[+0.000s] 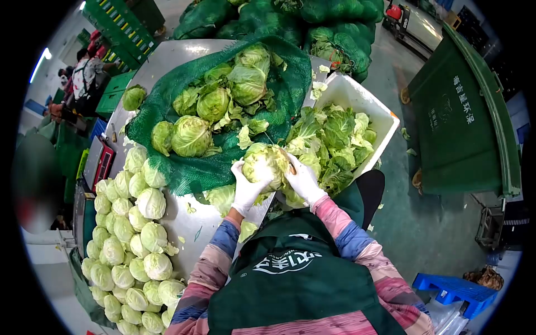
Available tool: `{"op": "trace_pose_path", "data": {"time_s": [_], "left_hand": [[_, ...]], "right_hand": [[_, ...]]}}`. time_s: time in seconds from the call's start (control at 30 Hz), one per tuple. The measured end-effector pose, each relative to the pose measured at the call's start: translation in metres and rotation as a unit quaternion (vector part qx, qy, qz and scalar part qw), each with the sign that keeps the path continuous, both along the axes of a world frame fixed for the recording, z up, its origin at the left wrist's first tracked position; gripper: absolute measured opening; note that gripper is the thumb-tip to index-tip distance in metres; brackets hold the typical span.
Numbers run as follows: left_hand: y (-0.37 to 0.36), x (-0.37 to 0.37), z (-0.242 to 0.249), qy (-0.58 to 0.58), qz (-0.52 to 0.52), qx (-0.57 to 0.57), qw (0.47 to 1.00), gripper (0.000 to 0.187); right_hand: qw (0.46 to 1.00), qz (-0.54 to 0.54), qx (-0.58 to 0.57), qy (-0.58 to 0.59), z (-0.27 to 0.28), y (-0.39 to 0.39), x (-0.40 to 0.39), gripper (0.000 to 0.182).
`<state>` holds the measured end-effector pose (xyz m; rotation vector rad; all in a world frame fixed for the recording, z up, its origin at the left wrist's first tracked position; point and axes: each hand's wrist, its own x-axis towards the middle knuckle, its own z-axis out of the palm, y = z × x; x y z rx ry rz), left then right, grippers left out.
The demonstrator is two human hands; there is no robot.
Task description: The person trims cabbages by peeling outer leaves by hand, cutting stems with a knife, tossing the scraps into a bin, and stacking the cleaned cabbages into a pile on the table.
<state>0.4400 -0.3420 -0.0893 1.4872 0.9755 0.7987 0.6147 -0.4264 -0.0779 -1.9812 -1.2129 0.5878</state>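
I hold one pale green cabbage [266, 162] between both white-gloved hands above the table's near edge. My left hand [247, 187] cups its left underside. My right hand [302, 178] grips its right side, next to the white tub. Untrimmed cabbages [191, 135] with loose dark leaves lie on an opened green mesh sack [184, 170] just beyond. A white tub [385, 120] to the right is heaped with torn outer leaves [335, 139].
Several trimmed pale cabbages [131, 245] are piled along the left of the steel table [195, 223]. Full green mesh sacks [329, 22] are stacked at the back. A big green bin [458, 117] stands right, a blue pallet [455, 290] lower right. People stand far left.
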Motion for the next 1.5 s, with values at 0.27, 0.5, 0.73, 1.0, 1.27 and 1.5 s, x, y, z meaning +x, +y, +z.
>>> {"op": "trace_pose_path", "data": {"time_s": [0.27, 0.5, 0.73, 1.0, 1.27, 1.5], "left_hand": [[0.034, -0.004, -0.006, 0.086, -0.008, 0.038, 0.996, 0.084], [0.026, 0.014, 0.017, 0.213, -0.04, 0.152, 0.964, 0.086], [0.021, 0.017, 0.016, 0.225, -0.025, 0.184, 0.956, 0.085], [0.027, 0.011, 0.015, 0.182, -0.046, 0.14, 0.972, 0.087], [0.018, -0.025, 0.002, 0.091, -0.051, 0.074, 0.992, 0.086], [0.041, -0.013, 0.018, 0.093, -0.125, 0.09, 0.984, 0.088]], "right_hand": [[0.98, -0.149, -0.128, -0.04, -0.015, 0.005, 0.064, 0.06], [0.974, 0.123, -0.044, -0.185, -0.004, 0.03, 0.017, 0.059], [0.956, 0.175, -0.118, -0.206, 0.027, 0.023, 0.017, 0.06], [0.97, 0.146, -0.14, -0.133, 0.019, 0.039, 0.024, 0.059], [0.959, -0.029, -0.231, -0.162, -0.031, 0.025, 0.101, 0.055], [0.972, 0.174, -0.08, -0.135, 0.017, 0.041, 0.032, 0.059]]}}
